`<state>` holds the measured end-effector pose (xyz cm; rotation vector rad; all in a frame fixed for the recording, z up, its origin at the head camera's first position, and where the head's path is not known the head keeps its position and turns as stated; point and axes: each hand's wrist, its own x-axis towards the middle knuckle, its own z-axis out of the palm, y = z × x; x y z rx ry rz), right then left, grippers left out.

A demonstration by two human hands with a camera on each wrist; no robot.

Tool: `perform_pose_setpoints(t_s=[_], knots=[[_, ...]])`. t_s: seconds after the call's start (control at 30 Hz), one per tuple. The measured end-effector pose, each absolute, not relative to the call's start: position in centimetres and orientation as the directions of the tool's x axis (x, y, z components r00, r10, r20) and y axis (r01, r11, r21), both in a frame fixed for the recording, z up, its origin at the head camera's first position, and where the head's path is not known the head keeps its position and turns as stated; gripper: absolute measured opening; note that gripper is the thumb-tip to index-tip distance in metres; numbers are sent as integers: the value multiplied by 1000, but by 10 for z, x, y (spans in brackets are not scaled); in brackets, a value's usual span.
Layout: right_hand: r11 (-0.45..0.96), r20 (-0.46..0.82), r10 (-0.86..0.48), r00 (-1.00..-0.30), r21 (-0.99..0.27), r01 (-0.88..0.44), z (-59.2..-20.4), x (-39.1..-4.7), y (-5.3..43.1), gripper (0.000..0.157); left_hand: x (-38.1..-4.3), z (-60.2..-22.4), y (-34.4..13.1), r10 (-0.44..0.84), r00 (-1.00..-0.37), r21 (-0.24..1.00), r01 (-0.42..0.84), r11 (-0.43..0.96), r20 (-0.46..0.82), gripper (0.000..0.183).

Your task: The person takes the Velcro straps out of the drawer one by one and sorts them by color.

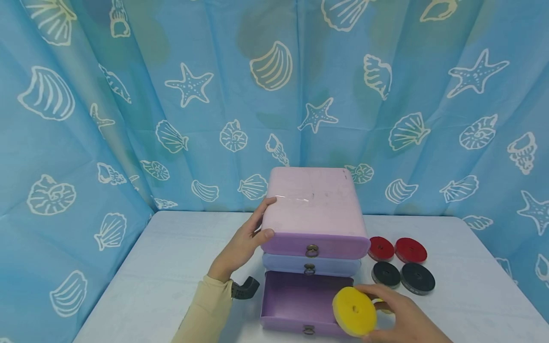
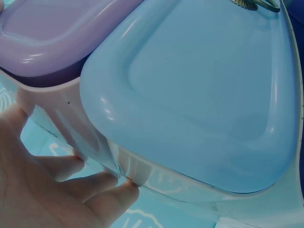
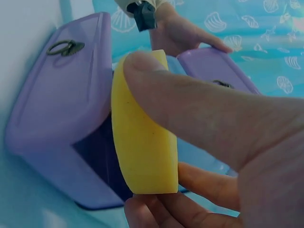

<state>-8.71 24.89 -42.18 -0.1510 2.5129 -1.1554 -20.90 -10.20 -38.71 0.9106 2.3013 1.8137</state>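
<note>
My right hand (image 1: 399,314) pinches a yellow roll of tape (image 1: 354,312), a flat disc with a small centre hole. In the right wrist view the thumb (image 3: 190,104) lies over the roll (image 3: 145,142), with fingers under its lower edge. The roll is at the front right corner of the pulled-out purple bottom drawer (image 1: 283,320). My left hand (image 1: 242,243) rests against the left side of the small drawer cabinet (image 1: 313,205); in the left wrist view its fingers (image 2: 102,187) touch the side wall. The blue middle drawer (image 1: 287,263) sits above the bottom one.
Right of the cabinet lie two red rolls (image 1: 411,250) and two black rolls (image 1: 418,278). Part of another yellow roll (image 1: 386,310) shows behind the right hand. A blue curtain (image 1: 231,105) with shell prints hangs behind the white table (image 1: 171,267).
</note>
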Motion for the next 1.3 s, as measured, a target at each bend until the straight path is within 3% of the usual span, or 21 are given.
perform_pose_setpoints(t_s=[0.57,1.0,1.3], knots=[[676,-242,-245,-939,-737,14,-434,-82,288,102,-210,-387,-103,499,-814,913,395,101,297,68],[789,-308,-76,-948,-601,132,-442,-80,310,111,-211,-387,-102,493,-817,910,400,109,300,70],[816,-312,-69,-948,-564,126,-451,-78,328,110,-211,-388,-103,492,-817,909,401,109,301,70]])
